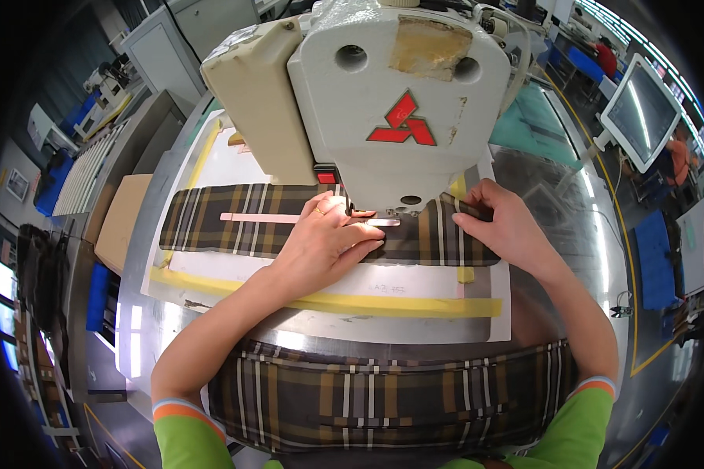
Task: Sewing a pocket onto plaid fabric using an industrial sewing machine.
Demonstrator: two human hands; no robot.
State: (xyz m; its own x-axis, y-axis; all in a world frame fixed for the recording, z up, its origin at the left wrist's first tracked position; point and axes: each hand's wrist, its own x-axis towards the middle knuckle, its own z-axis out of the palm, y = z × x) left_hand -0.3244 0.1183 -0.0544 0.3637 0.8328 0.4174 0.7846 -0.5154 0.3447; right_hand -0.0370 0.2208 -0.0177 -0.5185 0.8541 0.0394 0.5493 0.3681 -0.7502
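Beneath the white sewing machine head lies a dark plaid fabric strip with a long pale pink strip on it. My left hand presses near the needle, fingers apart and resting on the fabric and a small shiny piece; some fingertips are hidden. My right hand pinches a folded edge of the plaid at the strip's right end, beside the machine head. Under the fabric is a white board with yellow tape.
Another plaid piece lies along the front of the metal table. A cardboard piece is at left, a tilted screen at right. Behind it people sit at other stations along a yellow-lined aisle.
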